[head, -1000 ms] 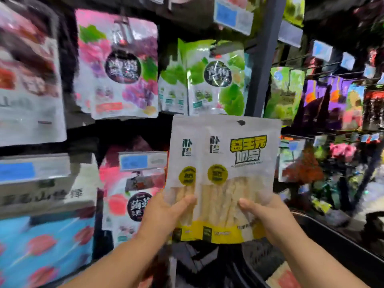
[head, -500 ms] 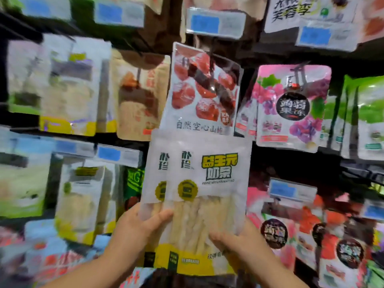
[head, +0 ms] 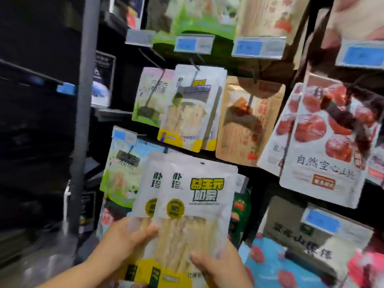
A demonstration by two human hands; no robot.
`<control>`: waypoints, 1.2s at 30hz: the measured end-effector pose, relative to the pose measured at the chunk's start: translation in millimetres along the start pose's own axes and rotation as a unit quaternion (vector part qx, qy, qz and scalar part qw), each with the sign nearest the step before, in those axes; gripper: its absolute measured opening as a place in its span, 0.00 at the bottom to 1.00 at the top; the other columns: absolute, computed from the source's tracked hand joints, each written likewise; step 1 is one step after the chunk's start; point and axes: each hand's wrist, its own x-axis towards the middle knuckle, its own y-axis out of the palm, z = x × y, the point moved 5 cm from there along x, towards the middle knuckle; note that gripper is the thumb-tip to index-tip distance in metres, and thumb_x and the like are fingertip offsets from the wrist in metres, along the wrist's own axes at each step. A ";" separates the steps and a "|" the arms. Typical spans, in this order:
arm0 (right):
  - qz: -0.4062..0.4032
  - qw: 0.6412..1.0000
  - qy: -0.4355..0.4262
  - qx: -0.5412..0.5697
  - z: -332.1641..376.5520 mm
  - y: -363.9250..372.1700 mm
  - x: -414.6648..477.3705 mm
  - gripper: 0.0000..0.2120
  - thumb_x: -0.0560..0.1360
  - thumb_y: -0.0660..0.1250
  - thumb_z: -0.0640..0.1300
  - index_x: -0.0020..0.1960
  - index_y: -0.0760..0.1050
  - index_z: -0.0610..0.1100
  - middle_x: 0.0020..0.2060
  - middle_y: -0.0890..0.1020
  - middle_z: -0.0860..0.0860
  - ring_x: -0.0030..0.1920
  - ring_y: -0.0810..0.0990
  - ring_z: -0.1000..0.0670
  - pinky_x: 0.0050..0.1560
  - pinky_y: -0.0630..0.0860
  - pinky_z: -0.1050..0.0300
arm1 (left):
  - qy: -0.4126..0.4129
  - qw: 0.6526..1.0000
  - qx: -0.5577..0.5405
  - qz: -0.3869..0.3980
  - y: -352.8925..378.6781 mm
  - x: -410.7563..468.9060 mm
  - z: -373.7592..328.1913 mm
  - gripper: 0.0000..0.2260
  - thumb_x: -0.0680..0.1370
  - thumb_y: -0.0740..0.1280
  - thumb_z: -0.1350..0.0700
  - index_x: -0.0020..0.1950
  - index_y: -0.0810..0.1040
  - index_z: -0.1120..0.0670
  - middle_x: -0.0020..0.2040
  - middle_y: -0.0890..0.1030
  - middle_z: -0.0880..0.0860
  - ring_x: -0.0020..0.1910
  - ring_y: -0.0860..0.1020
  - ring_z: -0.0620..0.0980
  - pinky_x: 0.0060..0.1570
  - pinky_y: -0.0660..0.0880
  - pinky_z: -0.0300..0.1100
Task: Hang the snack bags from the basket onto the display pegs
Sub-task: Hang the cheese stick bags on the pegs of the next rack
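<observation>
Two overlapping white-and-yellow snack bags [head: 193, 206] with pale sticks inside are held upright in front of the display. My left hand [head: 124, 240] grips their lower left edge, thumb across the front. My right hand [head: 216, 267] grips the lower right corner. A punch hole shows at the top of the front bag. Matching white-and-yellow bags [head: 187, 113] hang on a peg [head: 195, 66] directly above. The basket is out of view.
Neighbouring pegs carry green-and-white bags [head: 149, 96], brown bags [head: 247, 121] and red fruit bags [head: 326, 138]. Blue price tags [head: 193, 43] line the rails. A grey upright post [head: 83, 113] stands at the left, with dark shelving beyond it.
The view has swung left along the display, from the green and pink bags to the section with matching white-and-yellow bags. Both hands keep hold of the bags.
</observation>
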 end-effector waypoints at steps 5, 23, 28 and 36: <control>-0.001 1.000 -0.007 0.010 -8.6 40.1 26.5 0.23 0.62 0.77 0.43 0.58 0.82 0.45 0.49 0.87 0.54 0.51 0.84 0.57 0.49 0.77 0.66 | 0.001 0.999 0.023 -0.029 -39.3 20.6 17.2 0.10 0.65 0.73 0.37 0.32 0.80 0.41 0.30 0.80 0.44 0.36 0.76 0.41 0.37 0.69 0.34; -0.092 0.994 0.061 0.015 -58.7 81.7 80.4 0.21 0.73 0.74 0.41 0.61 0.73 0.56 0.57 0.81 0.58 0.58 0.79 0.54 0.57 0.72 0.59 | -0.083 0.971 -0.069 -0.215 -106.9 46.1 77.1 0.16 0.62 0.76 0.40 0.42 0.82 0.49 0.41 0.85 0.50 0.45 0.83 0.54 0.50 0.79 0.53; -0.107 0.992 0.059 0.032 -61.9 80.9 89.6 0.23 0.75 0.73 0.40 0.64 0.70 0.59 0.59 0.78 0.61 0.60 0.78 0.53 0.65 0.71 0.52 | -0.086 0.968 -0.098 -0.217 -105.1 51.5 89.1 0.18 0.59 0.75 0.38 0.42 0.84 0.47 0.41 0.86 0.50 0.44 0.84 0.55 0.51 0.79 0.59; -0.129 0.988 0.084 -0.020 -62.9 73.7 108.2 0.24 0.78 0.69 0.46 0.72 0.67 0.47 0.67 0.76 0.49 0.67 0.74 0.45 0.66 0.69 0.52 | -0.074 0.966 -0.070 -0.237 -105.7 55.1 84.6 0.07 0.72 0.76 0.49 0.40 0.79 0.46 0.42 0.83 0.51 0.45 0.81 0.55 0.50 0.77 0.51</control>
